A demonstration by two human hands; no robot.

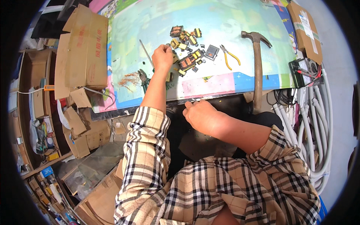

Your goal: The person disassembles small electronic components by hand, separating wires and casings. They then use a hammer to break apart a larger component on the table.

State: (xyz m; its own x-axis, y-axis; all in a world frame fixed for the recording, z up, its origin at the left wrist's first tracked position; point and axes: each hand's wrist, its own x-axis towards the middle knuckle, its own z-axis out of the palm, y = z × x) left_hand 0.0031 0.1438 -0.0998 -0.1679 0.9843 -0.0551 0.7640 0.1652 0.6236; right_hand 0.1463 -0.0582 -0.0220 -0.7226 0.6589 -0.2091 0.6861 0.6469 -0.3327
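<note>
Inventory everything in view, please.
Table: one, pale green, ahead
Coil parts: many, black, yellow, table centre
Hammer: one, brown handle, table right
Yellow-handled pliers: one, right of coil parts
Green-handled pliers: one, table left
Screwdriver: one, silver shaft, table left
Wire strands: many, copper, table left
Meter: one, black, table right
Cardboard boxes: several, brown, left, right
Pipes: several, white, right
Shelving: one, brown, far left
Shirt: one, plaid, bottom
Left hand: one, at coil parts
Right hand: one, near table edge

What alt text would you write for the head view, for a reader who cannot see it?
A person's left hand is at the left of small black-and-yellow parts on a colourful tabletop; the right hand is curled by the near edge. A hammer and yellow-handled pliers lie further right.
</note>
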